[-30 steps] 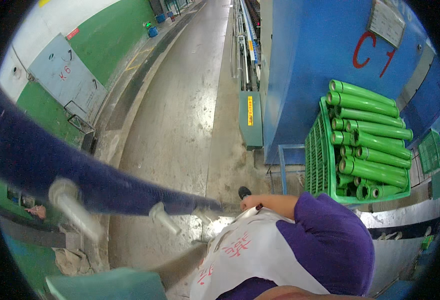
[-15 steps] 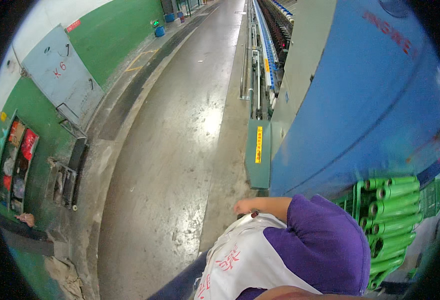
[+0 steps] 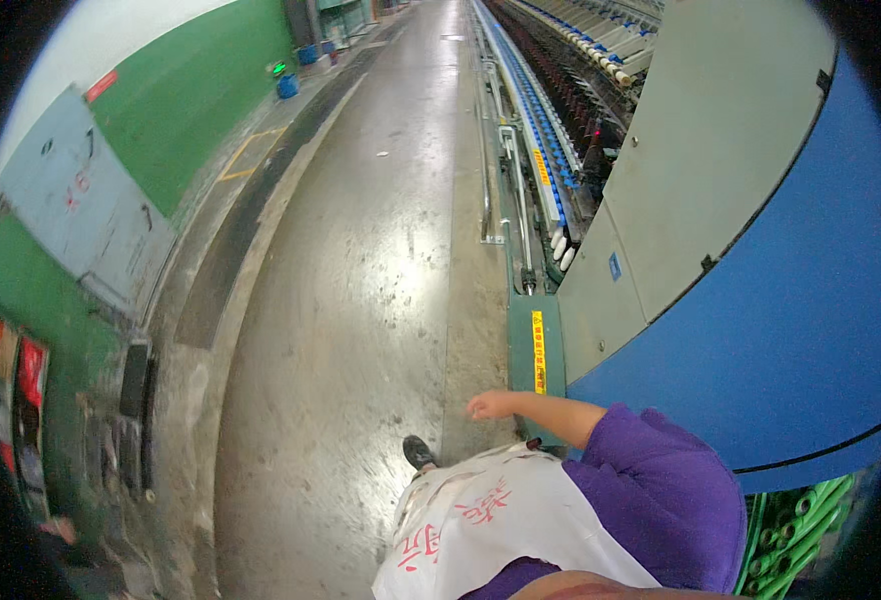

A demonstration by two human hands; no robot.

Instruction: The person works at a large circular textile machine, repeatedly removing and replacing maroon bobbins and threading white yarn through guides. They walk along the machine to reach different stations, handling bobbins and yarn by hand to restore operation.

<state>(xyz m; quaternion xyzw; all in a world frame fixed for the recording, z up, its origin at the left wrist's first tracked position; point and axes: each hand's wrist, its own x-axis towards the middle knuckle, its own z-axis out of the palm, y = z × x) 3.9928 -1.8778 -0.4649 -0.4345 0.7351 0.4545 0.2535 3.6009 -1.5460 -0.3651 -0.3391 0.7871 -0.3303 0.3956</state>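
Note:
My right hand (image 3: 492,404) hangs over the floor, in front of the white apron (image 3: 521,500) at my waist. Its fingers look loosely curled, and nothing shows in them. The forearm comes out of a purple sleeve (image 3: 661,490). Close to this hand, on its right, stands the low green end cover (image 3: 553,345) of a long textile machine, marked with a yellow label strip (image 3: 538,350). A short dark brown rod end (image 3: 534,443) sticks out at the apron's upper edge, apart from the fingers. My left hand is out of view.
A grey aisle floor (image 3: 361,300) runs ahead between the machine's grey and blue housing (image 3: 741,370) and a green wall (image 3: 196,100) with a grey door (image 3: 86,190). Green tubes (image 3: 801,530) sit low right. Shelves (image 3: 21,400) hang left. My dark shoe (image 3: 419,452) shows below.
The view has shifted forward along the aisle and the machine's rows show more. My right forearm now reaches out farther from the apron. A dark shoe has come into view.

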